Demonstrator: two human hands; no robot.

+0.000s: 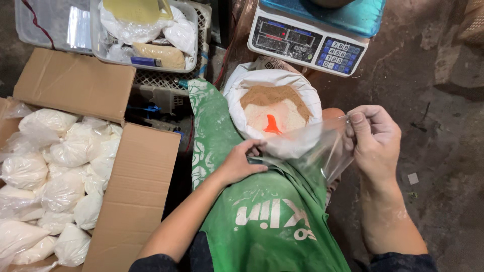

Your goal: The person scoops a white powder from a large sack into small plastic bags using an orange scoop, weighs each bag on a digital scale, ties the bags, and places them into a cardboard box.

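Both hands work one empty clear plastic bag (pixel 315 148), which stretches between them across the person's lap, its long axis running from lower left to upper right. The right hand (pixel 375 143) pinches the bag's upper corner between thumb and fingertips, closed firmly on the film, while the left hand (pixel 241 162) grips the opposite edge with curled fingers, low against the green apron (pixel 262 221). The film is thin, glossy and crumpled, so its mouth is hard to trace; it seems to face up toward the sack. Just beyond the bag, touching or nearly touching its far edge, sits an open white sack (pixel 272 108) with a rolled rim, holding pale powder with a tan layer behind and an orange scoop (pixel 272 125) standing in it (only the handle shows). The left hand is the nearer one to the sack's mouth. Farther off stands a digital scale (pixel 307 43) with a blue platform. To the left, a cardboard box (pixel 136 196) holds many knotted, rounded bags of white powder (pixel 65 166), soft and bulging. Everything rests on a rough, dusty concrete floor (pixel 443 166).
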